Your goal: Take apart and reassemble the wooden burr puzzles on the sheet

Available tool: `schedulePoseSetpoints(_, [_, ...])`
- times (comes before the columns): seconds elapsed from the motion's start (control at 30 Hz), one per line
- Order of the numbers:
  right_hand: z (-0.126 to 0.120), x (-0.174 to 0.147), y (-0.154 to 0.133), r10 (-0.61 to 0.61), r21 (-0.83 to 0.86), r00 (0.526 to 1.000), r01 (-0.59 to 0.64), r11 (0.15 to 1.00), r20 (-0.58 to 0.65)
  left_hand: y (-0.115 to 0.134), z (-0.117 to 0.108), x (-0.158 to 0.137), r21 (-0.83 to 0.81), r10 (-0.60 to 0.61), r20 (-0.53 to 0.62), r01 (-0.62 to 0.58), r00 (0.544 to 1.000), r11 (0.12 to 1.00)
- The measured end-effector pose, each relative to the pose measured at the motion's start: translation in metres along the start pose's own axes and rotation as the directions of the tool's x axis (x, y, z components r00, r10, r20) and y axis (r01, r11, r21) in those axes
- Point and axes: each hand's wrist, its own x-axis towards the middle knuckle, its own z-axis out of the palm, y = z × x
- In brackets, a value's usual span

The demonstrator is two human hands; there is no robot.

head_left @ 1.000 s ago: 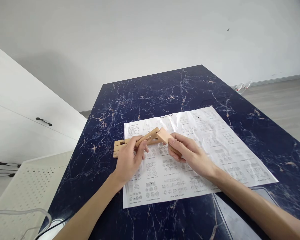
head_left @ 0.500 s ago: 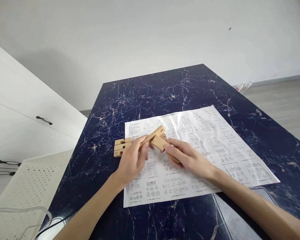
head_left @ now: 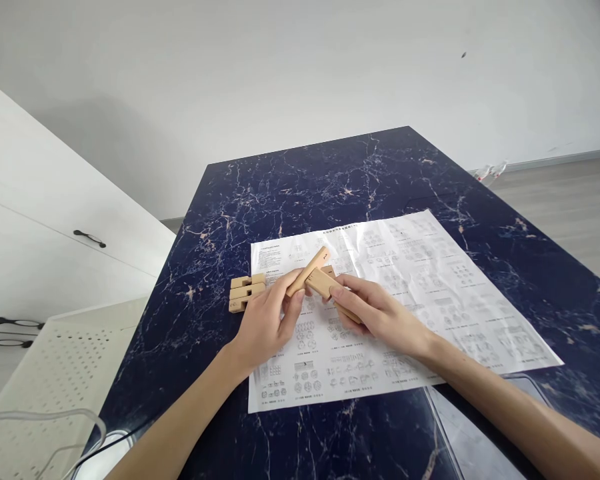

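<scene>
My left hand (head_left: 270,313) grips a wooden puzzle piece (head_left: 307,272) with a dark mark near its upper end, tilted up to the right. My right hand (head_left: 375,308) is closed on another wooden puzzle piece (head_left: 321,283), whose marked end touches the first. Further wood shows behind and below the right fingers, partly hidden. Both hands are over a creased printed sheet (head_left: 405,293) with rows of small diagrams. Beside my left hand, several notched wooden pieces (head_left: 243,293) lie side by side at the sheet's left edge.
The dark blue marbled table (head_left: 300,193) runs back to a white wall. A flat object with a pale surface (head_left: 475,427) is under my right forearm. At the left are a white cabinet (head_left: 55,200), a perforated off-white panel (head_left: 65,360) and a pale cable (head_left: 45,417).
The left piece has turned slightly in my left hand, and more of its lower end shows. My right hand has barely moved. The view has shifted a little.
</scene>
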Motion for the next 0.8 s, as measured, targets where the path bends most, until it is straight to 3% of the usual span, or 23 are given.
schedulePoseSetpoints(0.8, [0.0, 0.0001, 0.0009, 0.003, -0.06, 1.0, -0.004, 0.998, -0.023, -0.0064, 0.0014, -0.0015, 0.195, 0.123, -0.012, -0.118, 0.992, 0.974])
